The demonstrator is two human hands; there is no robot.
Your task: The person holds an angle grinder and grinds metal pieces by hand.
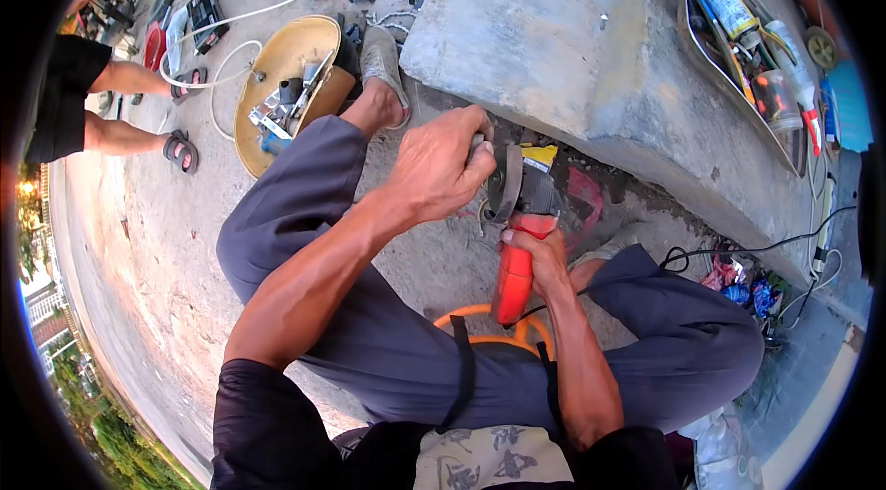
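My right hand (543, 261) is wrapped round the red body of an angle grinder (515, 282), held upright between my knees with its head away from me. The grinder's disc (508, 184) faces left, towards my other hand. Beside that disc, my left hand (445, 162) is closed in a pinch on a small greyish piece (477, 143), mostly hidden by the fingers; its kind does not show. Whether the piece touches the disc I cannot tell. Just beyond the grinder's head lies a yellow object (540, 156).
A concrete ledge (526, 56) rises ahead. At left stands a tan basin (254, 112) with metal parts; at right, a tray (794, 162) holds cans and tools. A black cord (738, 255) runs right. Another person's legs (129, 135) are at far left.
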